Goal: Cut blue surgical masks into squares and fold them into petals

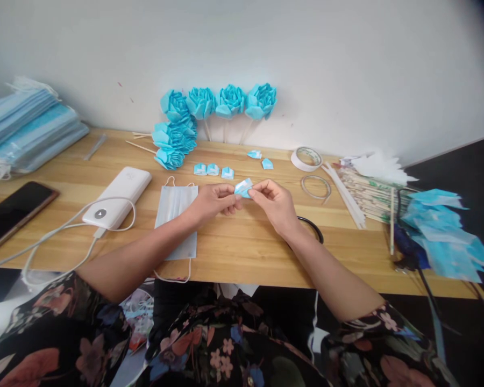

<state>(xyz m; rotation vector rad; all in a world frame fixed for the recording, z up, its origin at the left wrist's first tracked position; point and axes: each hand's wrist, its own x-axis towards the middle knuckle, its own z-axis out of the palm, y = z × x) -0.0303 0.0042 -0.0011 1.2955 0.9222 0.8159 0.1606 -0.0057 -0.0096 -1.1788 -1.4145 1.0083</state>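
Note:
A small folded piece of light blue mask fabric [243, 188] is pinched between both my hands above the wooden table [242, 252]. My left hand [213, 201] grips its left end with closed fingers. My right hand [275, 203] pinches its right end. Under my left forearm lies a flat blue face mask [174, 207]. Three folded blue pieces [213, 170] sit in a row just beyond my hands, and two more [261, 159] lie further back.
Several blue fabric roses on sticks [213, 107] lean against the wall. A tape roll [306, 158] and thin rings [315, 186] lie right. Sticks [367, 196] and blue scraps [443, 231] fill the right edge. A power bank [119, 196], phone [12, 212] and mask stack [28, 126] sit left.

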